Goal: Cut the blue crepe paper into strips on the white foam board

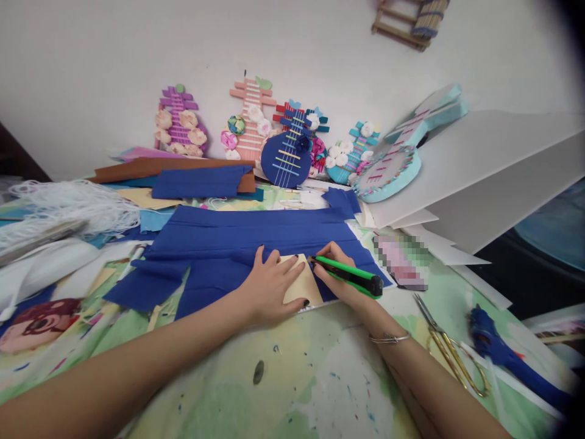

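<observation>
My right hand grips a green and black utility knife, its front end at the right edge of a pale yellow card. With fingers spread, my left hand presses flat on that card. Beneath the card lies a wide piece of blue fabric, creased in long folds, with white board showing under its right edge. Whether the blade touches the card or the fabric I cannot tell.
Gold-handled scissors and a blue glue gun lie on the right. Decorated lute-shaped crafts lean against the wall. White string heaps at left, and large white boards stand at back right.
</observation>
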A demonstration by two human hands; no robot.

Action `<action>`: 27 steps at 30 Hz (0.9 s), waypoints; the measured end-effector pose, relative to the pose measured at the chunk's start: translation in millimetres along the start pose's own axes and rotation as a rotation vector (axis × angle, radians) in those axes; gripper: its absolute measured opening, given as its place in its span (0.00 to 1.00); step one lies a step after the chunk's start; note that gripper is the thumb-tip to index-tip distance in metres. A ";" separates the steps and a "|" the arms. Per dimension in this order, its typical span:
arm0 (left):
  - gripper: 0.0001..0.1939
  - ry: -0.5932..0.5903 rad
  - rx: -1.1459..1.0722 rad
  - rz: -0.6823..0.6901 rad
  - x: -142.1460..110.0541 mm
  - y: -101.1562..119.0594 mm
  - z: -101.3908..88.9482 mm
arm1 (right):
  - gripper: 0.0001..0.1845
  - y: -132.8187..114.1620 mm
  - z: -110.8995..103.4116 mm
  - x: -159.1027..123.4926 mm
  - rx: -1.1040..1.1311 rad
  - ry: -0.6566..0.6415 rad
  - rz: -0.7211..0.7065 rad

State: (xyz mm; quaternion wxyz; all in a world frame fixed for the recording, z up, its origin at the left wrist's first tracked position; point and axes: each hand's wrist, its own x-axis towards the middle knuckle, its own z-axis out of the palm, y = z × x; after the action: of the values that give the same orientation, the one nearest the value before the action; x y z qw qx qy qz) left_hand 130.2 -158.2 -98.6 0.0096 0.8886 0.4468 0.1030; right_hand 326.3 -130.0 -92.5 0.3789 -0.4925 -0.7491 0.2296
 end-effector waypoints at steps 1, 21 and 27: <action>0.35 0.002 0.000 0.001 0.0 -0.2 0.0 | 0.07 -0.6 -2.0 0.0 0.005 -0.018 0.002; 0.34 -0.018 -0.068 0.012 2.7 -3.1 4.1 | 0.09 5.9 -1.1 -5.4 0.048 -0.020 0.003; 0.35 -0.032 -0.077 0.008 2.6 -3.7 6.0 | 0.09 9.5 -1.9 -4.0 0.021 -0.013 -0.039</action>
State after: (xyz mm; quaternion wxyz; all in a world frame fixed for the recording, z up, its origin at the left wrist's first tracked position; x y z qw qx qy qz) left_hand 129.9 -153.4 -104.4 0.0507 0.8910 0.4386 0.1060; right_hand 334.0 -129.8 -99.6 0.3834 -0.4725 -0.7585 0.2332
